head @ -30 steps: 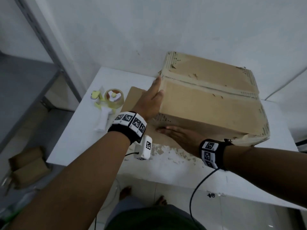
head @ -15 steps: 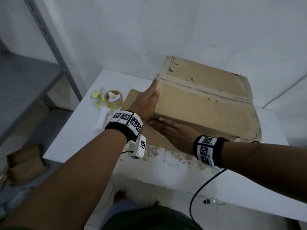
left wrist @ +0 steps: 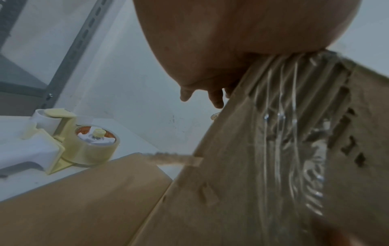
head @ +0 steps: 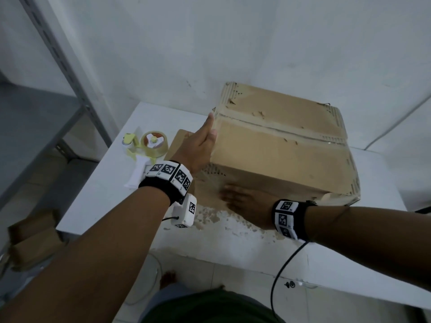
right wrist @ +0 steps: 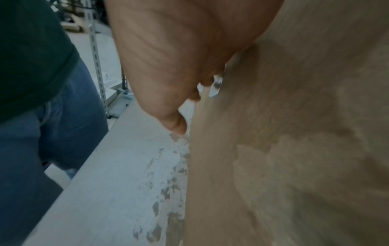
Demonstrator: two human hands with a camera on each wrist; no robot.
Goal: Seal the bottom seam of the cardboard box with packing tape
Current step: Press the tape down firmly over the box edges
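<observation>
Right hand (head: 247,206) flat, fingers straight, against near side of cardboard box (head: 279,155); likely steadying it. Left hand (head: 198,148) open, fingers extended along box's left edge, bracing. Box upturned on table (head: 112,190), seam (head: 275,130) on top, crossing left to right. Tape dispenser (head: 149,150) lies untouched left of box. Table white, scuffed near front; grey shelving left, white wall behind.

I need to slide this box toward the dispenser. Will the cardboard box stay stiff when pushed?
Probably only partly: the cardboard box looks worn, with torn corners and peeled facing, so its walls may flex. It likely slides rather than tips, sitting broad and low on the table.
</observation>
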